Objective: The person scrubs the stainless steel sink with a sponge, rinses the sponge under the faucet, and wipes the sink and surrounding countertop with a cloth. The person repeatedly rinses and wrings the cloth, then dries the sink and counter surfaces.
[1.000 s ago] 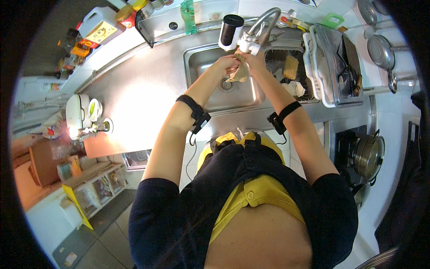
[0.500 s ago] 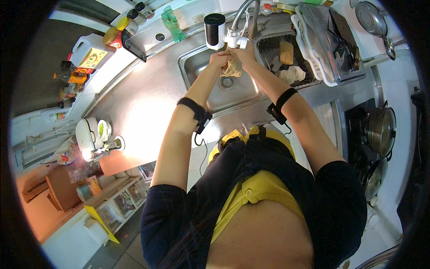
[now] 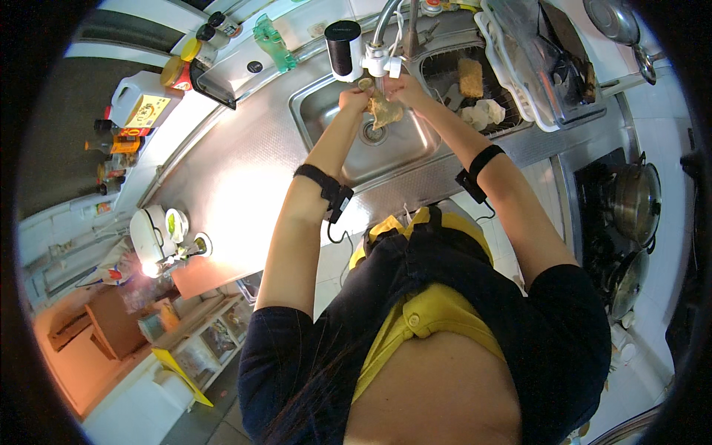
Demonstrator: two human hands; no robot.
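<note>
Over the sink: floppy tan piece gripped by the left hand.
Right hand is placed just beside it, grip can't be told. Probably best kept low so drips get caught. In the racked basin, a white bundle and sponge are held; in the small bowl, something green.

A steel table is stretching across the kitchen, with a bright lamp casting white glare over its left part. A dark, white-framed window is filling the upper left, white tiles are lining the right wall, and grey tiles are covering the floor.
</note>
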